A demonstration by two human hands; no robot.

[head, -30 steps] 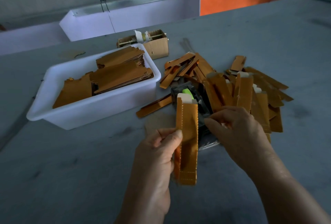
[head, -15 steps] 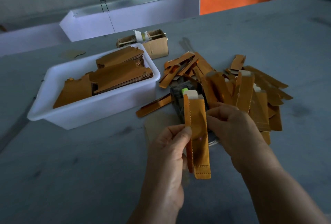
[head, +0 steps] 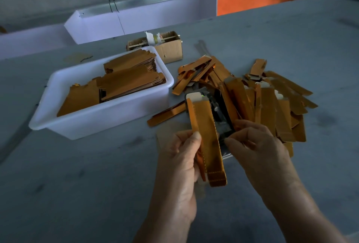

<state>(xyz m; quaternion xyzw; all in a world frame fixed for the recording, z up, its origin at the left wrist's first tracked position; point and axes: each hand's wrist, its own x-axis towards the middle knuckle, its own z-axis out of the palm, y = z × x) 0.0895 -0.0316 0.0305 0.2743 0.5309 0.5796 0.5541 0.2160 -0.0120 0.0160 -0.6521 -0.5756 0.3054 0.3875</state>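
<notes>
I hold a long, narrow gold cardboard sleeve upright above the grey table. My left hand grips its lower left edge, thumb on the front. My right hand has its fingers curled at the sleeve's right edge; whether they pinch it is hidden. A white tab shows at the sleeve's top end. Behind it a pile of similar gold sleeves lies on the table around a dark device with a green spot.
A white plastic tub at the left holds stacks of flat gold card blanks. A small brown cardboard box stands behind it. White and orange partition walls close the far edge of the table.
The sleeve has turned from facing me open to a closed, flatter shape and tilted left at the top. Both hands shifted slightly right and nearer the pile.
</notes>
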